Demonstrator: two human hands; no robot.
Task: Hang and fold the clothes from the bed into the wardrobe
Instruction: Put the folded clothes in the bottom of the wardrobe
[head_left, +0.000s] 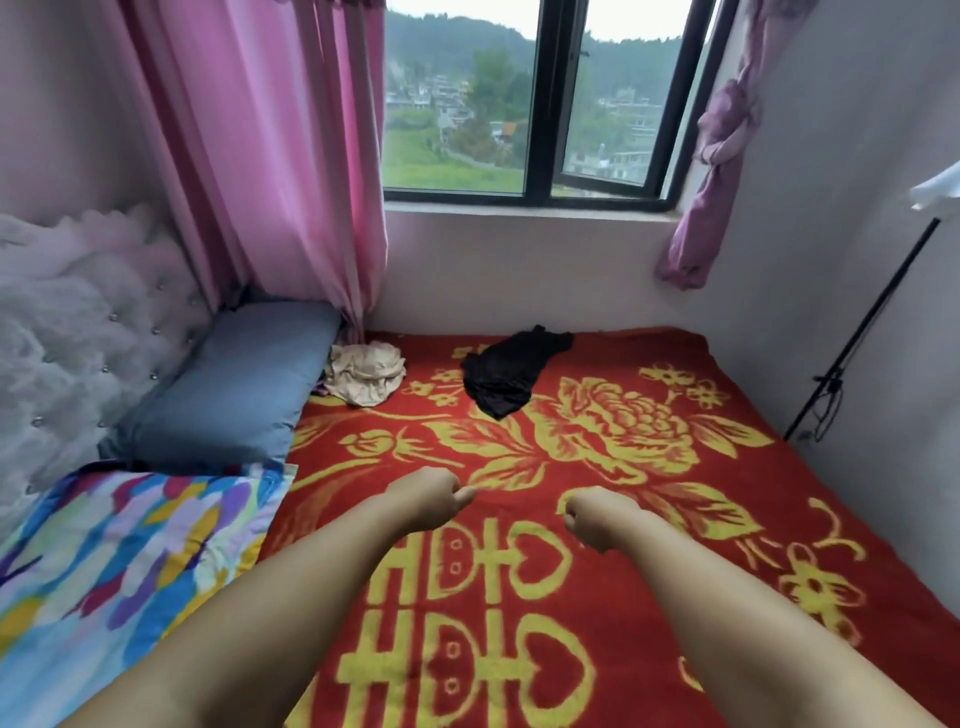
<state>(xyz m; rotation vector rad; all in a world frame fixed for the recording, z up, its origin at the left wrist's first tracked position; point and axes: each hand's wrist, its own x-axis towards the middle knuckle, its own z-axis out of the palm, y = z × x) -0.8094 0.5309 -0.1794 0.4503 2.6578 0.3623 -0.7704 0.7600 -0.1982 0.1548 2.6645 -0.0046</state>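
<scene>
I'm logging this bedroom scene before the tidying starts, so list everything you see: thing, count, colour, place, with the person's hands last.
black garment: 1, black, crumpled on the blanket near the window wall
beige garment: 1, beige, bunched on the blanket beside the pillow
blanket: 1, red with yellow flowers, spread over the bed
pillow: 1, grey-blue, against the headboard
quilt: 1, multicoloured, near left of the bed
headboard: 1, whitish, tufted, far left
curtains: 2, pink hanging left of the window, purple knotted right of it
window: 1, dark frame, far wall
stand: 1, black, right wall
left hand: 1, fisted, holds nothing
right hand: 1, fisted, holds nothing
</scene>
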